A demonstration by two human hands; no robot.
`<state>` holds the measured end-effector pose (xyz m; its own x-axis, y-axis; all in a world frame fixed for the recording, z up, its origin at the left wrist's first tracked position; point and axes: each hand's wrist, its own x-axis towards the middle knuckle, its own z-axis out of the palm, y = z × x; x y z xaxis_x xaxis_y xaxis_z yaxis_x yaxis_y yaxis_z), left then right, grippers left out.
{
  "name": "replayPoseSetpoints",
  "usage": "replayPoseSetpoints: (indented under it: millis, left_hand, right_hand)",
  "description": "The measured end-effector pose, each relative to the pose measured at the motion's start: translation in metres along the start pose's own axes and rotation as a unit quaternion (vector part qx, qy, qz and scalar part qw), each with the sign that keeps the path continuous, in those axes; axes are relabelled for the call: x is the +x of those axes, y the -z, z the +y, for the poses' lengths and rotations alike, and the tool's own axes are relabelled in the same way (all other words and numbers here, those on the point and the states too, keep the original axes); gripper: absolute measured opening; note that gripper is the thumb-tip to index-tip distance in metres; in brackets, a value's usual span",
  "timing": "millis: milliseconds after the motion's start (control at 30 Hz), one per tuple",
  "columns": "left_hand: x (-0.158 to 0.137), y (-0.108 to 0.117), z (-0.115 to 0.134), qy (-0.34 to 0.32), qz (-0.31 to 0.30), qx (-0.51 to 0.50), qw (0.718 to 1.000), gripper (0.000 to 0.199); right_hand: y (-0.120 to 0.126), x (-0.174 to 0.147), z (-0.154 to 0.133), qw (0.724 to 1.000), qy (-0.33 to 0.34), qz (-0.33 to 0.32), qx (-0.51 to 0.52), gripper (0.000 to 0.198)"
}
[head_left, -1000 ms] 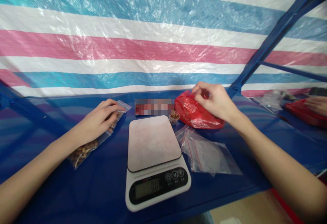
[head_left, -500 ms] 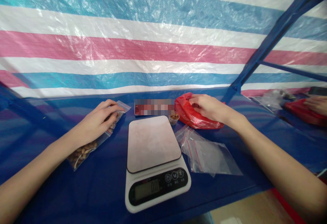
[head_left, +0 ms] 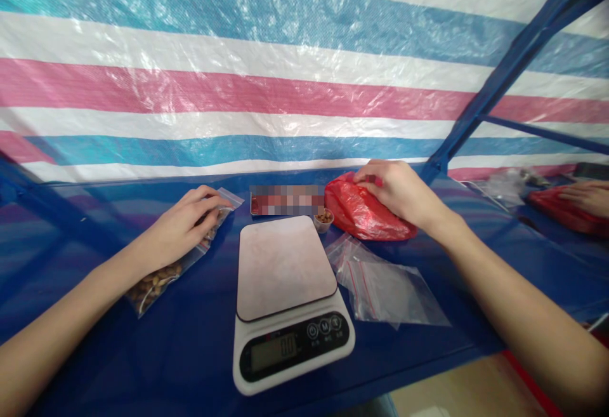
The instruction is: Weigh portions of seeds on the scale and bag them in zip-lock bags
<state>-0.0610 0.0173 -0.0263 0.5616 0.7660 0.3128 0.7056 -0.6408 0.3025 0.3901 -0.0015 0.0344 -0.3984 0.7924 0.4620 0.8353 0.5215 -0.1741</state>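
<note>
My left hand (head_left: pixel 183 223) rests with loosely bent fingers on top of clear zip bags of brown nuts (head_left: pixel 155 287) at the left. Its fingertips lie near a bag's zip edge, and the hand covers part of the bags. At the back right, my right hand (head_left: pixel 397 191) has its thumb and fingers closed on the upper edge of a red plastic bag (head_left: pixel 364 217); the bag's contents are hidden. Between my hands stands a white kitchen scale (head_left: pixel 285 271) with nothing on its plate and 0.0 on its display. A small clear cup of nuts (head_left: pixel 323 219) sits beside the red bag.
Flat clear zip bags (head_left: pixel 394 290) overlap right of the scale. A box with a blurred face (head_left: pixel 285 201) lies behind it. The blue table (head_left: pixel 190 353) meets a striped tarp (head_left: pixel 238 93). Another person's hand (head_left: pixel 590 195) touches a red bag at far right.
My right hand has risen slightly and drawn back from the red bag's opening, showing more of the bag. My left hand stays in place.
</note>
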Motion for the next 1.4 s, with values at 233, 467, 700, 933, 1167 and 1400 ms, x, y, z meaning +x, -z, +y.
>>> replayPoseSetpoints:
  millis: [233,467,700,933,1167,1400]
  left_hand:
    - [-0.001,0.000,-0.001,-0.002,0.001,-0.003,1.000,0.041]
    - [-0.001,0.001,0.000,-0.006,-0.006,0.000,1.000,0.041]
    - [-0.002,0.000,-0.001,-0.002,-0.002,0.000,1.000,0.041]
    - [-0.001,0.000,-0.004,-0.004,-0.010,-0.002,1.000,0.040]
    - [-0.001,0.001,-0.003,-0.003,-0.007,0.000,1.000,0.040]
    - [-0.002,0.000,-0.004,-0.005,-0.006,-0.001,1.000,0.040]
  right_hand:
    - [-0.019,-0.003,-0.058,0.983,0.040,0.118,0.131,0.013]
    - [-0.031,-0.006,-0.061,0.985,0.067,0.036,0.157,0.023]
    - [-0.020,-0.003,-0.061,0.984,0.088,0.015,0.154,0.006]
    - [-0.014,-0.002,-0.053,0.987,0.097,0.019,0.131,0.022]
    - [-0.014,-0.002,-0.046,0.978,0.153,-0.040,0.134,0.042]
    - [-0.017,-0.004,-0.051,0.977,0.150,-0.017,0.148,0.049]
